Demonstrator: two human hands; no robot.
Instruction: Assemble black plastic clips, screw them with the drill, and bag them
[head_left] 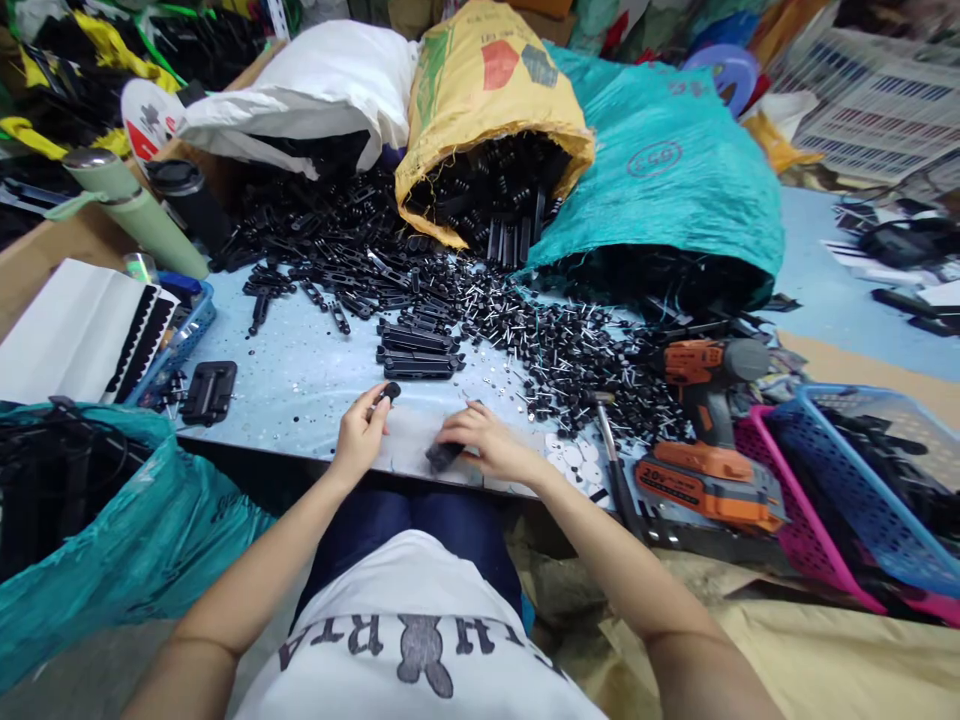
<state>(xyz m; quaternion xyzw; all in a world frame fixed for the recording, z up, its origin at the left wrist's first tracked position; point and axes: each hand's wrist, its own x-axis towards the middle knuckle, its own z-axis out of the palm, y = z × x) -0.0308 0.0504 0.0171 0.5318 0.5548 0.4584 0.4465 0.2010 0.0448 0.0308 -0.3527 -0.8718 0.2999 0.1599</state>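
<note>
My left hand (pixel 361 432) is raised just over the front of the blue table, thumb and fingers pinched on a small black round knob (pixel 391 390). My right hand (pixel 487 440) curls over a dark black plastic part (pixel 444 455) near the table's front edge. Motion blurs that part, so its exact kind is unclear. Beyond both hands, several long black plastic bars (pixel 420 352) lie stacked side by side. A heap of black knobs with metal screws (pixel 555 350) spreads to their right.
A hammer (pixel 616 465) and an orange cordless drill (pixel 709 430) rest at the right, beside blue (pixel 862 480) and pink (pixel 799 520) baskets. White (pixel 322 80), yellow (pixel 487 80) and teal (pixel 667 170) sacks spill black parts at the back. A green bottle (pixel 142 215) leans at left.
</note>
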